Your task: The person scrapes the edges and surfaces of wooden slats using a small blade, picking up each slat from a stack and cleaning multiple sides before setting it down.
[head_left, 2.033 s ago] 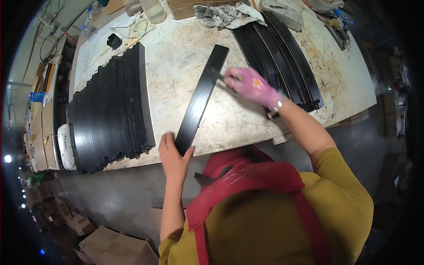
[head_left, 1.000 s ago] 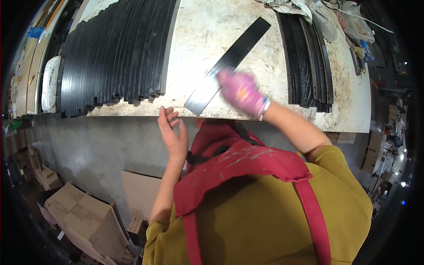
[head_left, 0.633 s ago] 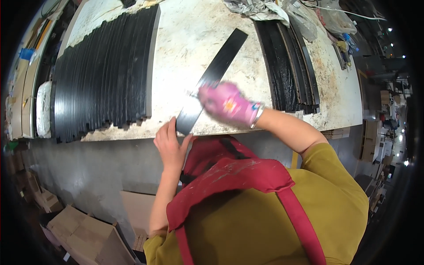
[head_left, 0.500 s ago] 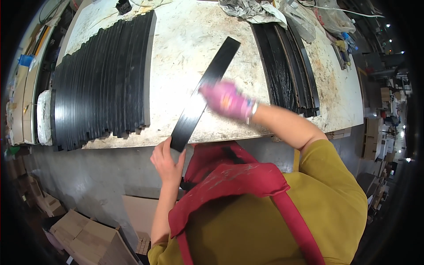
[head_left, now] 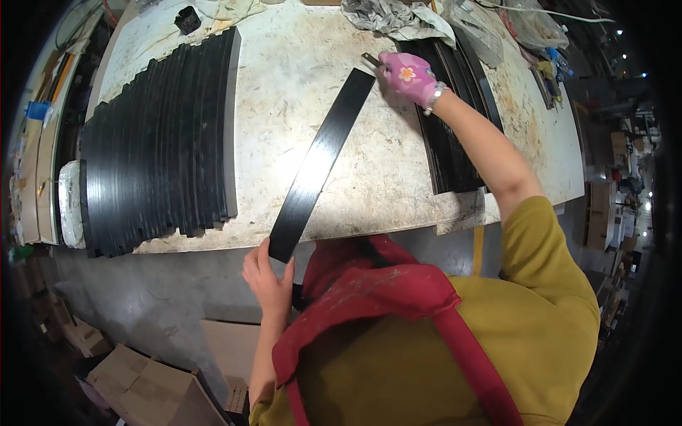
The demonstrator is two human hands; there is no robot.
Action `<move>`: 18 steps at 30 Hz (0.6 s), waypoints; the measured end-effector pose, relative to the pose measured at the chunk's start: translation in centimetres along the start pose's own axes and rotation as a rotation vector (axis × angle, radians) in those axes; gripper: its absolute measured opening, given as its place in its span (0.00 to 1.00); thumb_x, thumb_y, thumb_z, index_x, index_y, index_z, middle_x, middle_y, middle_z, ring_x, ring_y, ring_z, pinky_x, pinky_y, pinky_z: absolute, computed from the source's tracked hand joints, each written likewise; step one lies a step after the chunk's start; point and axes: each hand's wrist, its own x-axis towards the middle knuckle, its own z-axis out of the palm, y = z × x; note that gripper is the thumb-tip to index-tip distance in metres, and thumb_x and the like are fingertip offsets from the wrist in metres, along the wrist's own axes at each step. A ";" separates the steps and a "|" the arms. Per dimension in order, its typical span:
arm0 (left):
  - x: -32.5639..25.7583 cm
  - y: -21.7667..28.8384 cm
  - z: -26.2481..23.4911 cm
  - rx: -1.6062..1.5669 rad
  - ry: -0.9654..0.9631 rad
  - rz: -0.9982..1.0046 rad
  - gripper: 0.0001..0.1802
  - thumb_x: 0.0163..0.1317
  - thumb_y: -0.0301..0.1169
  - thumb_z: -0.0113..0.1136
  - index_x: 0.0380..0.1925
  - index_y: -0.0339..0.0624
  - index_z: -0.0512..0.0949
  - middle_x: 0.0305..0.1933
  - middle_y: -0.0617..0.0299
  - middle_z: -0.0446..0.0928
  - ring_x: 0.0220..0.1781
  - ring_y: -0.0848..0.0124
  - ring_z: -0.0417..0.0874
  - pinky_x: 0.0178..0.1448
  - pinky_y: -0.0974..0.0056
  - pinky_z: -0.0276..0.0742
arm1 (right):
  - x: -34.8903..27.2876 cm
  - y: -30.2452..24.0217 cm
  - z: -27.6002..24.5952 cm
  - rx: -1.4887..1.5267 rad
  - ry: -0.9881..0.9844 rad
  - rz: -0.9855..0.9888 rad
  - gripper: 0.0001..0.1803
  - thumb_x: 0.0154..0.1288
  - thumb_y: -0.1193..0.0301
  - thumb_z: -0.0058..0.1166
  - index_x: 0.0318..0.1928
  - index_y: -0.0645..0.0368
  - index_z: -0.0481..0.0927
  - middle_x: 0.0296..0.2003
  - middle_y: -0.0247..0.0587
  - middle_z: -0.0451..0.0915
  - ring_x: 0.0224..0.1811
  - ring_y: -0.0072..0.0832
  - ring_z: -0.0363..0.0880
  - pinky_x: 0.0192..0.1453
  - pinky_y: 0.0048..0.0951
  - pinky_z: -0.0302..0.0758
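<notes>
A long flat black strip (head_left: 323, 165) lies slantwise across the table, its near end jutting past the front edge. My bare left hand (head_left: 270, 278) grips that near end between thumb and fingers. Just beyond the strip's far end is my right hand (head_left: 410, 74), in a pink glove with a flower print. Its fingers are closed round a small dark flat tool (head_left: 370, 59); only the tip sticks out, so its kind is unclear. The right hand is apart from the strip.
A row of many black strips (head_left: 160, 142) stands packed on the table's left. More black strips (head_left: 455, 153) lie at the right, partly under my right arm. Crumpled grey cloth (head_left: 398, 20), plastic bags (head_left: 536, 28) and a small black cup (head_left: 187, 20) sit at the back. Cardboard boxes (head_left: 153, 387) stand below left.
My right hand has moved away from the strip's middle, forward and to the right past its far end. The left hand keeps its grip on the near end.
</notes>
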 end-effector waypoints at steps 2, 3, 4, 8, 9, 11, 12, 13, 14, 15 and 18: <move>-0.7 -0.2 0.1 0.009 -0.008 -0.023 0.36 0.45 0.29 0.70 0.58 0.42 0.69 0.47 0.53 0.70 0.51 0.54 0.70 0.55 0.53 0.63 | -2.2 -2.4 -0.4 -0.003 0.085 -0.192 0.07 0.63 0.68 0.44 0.34 0.57 0.74 0.24 0.44 0.78 0.25 0.38 0.78 0.31 0.38 0.77; -0.6 -0.3 0.2 -0.007 0.005 -0.007 0.37 0.44 0.28 0.71 0.58 0.42 0.70 0.46 0.54 0.70 0.50 0.54 0.71 0.54 0.54 0.64 | -3.9 -3.2 0.7 0.038 0.144 -0.309 0.08 0.64 0.68 0.43 0.33 0.57 0.73 0.23 0.44 0.77 0.23 0.38 0.78 0.30 0.39 0.76; -0.3 -0.3 0.2 -0.021 0.024 0.010 0.37 0.43 0.27 0.71 0.58 0.41 0.70 0.46 0.54 0.70 0.49 0.54 0.71 0.53 0.54 0.65 | -5.8 -4.8 2.0 0.052 -0.002 -0.266 0.08 0.64 0.68 0.42 0.33 0.58 0.73 0.22 0.44 0.76 0.22 0.38 0.77 0.29 0.39 0.75; 0.2 -0.3 0.1 -0.014 0.002 0.021 0.37 0.42 0.26 0.72 0.57 0.41 0.71 0.45 0.54 0.70 0.47 0.54 0.71 0.51 0.55 0.66 | -9.5 -7.5 2.5 0.083 -0.140 -0.317 0.06 0.65 0.73 0.40 0.34 0.59 0.70 0.18 0.40 0.73 0.18 0.32 0.73 0.23 0.34 0.73; 0.4 -0.3 0.1 -0.021 0.003 0.035 0.37 0.42 0.26 0.72 0.57 0.41 0.71 0.45 0.53 0.70 0.47 0.54 0.71 0.51 0.55 0.67 | -8.8 -7.4 2.3 0.059 -0.212 -0.111 0.05 0.64 0.72 0.42 0.33 0.59 0.70 0.17 0.41 0.72 0.18 0.34 0.74 0.23 0.35 0.73; 0.4 -0.3 0.0 -0.029 0.003 0.048 0.37 0.42 0.26 0.72 0.57 0.40 0.71 0.45 0.53 0.70 0.46 0.54 0.71 0.50 0.55 0.67 | -8.9 -7.1 2.6 0.046 -0.173 -0.157 0.06 0.65 0.71 0.43 0.34 0.60 0.71 0.18 0.43 0.73 0.19 0.35 0.75 0.22 0.35 0.73; 0.4 -0.2 0.0 -0.030 -0.002 0.039 0.37 0.42 0.25 0.72 0.57 0.40 0.71 0.45 0.53 0.70 0.46 0.54 0.71 0.50 0.55 0.67 | -9.3 -7.4 2.5 0.072 -0.109 -0.299 0.06 0.65 0.72 0.42 0.34 0.60 0.71 0.19 0.43 0.74 0.19 0.35 0.76 0.23 0.36 0.74; 0.4 -0.2 0.0 -0.031 -0.007 0.030 0.37 0.42 0.25 0.72 0.57 0.40 0.71 0.45 0.52 0.69 0.46 0.53 0.71 0.50 0.55 0.67 | -9.7 -7.8 2.2 0.098 -0.043 -0.440 0.06 0.64 0.72 0.42 0.35 0.60 0.72 0.20 0.44 0.75 0.20 0.35 0.76 0.23 0.36 0.74; 0.4 -0.2 -0.1 -0.029 -0.007 0.032 0.37 0.42 0.25 0.72 0.57 0.40 0.71 0.45 0.52 0.69 0.46 0.53 0.71 0.50 0.55 0.67 | -9.4 -7.9 2.1 0.048 -0.140 -0.342 0.05 0.63 0.73 0.43 0.36 0.59 0.73 0.21 0.45 0.76 0.21 0.39 0.78 0.27 0.40 0.76; 0.3 -0.1 -0.2 -0.036 -0.006 0.028 0.37 0.42 0.24 0.72 0.57 0.40 0.71 0.44 0.52 0.69 0.46 0.53 0.70 0.51 0.54 0.67 | -9.3 -8.2 1.8 0.048 -0.138 -0.342 0.05 0.63 0.73 0.43 0.36 0.59 0.73 0.21 0.45 0.76 0.21 0.39 0.78 0.27 0.40 0.76; 0.2 0.0 -0.2 -0.049 -0.013 0.019 0.37 0.42 0.24 0.72 0.57 0.40 0.71 0.44 0.51 0.69 0.47 0.52 0.70 0.52 0.54 0.67 | -9.5 -8.6 2.5 0.146 -0.143 -0.299 0.06 0.64 0.73 0.42 0.35 0.59 0.73 0.21 0.43 0.76 0.20 0.34 0.76 0.24 0.36 0.74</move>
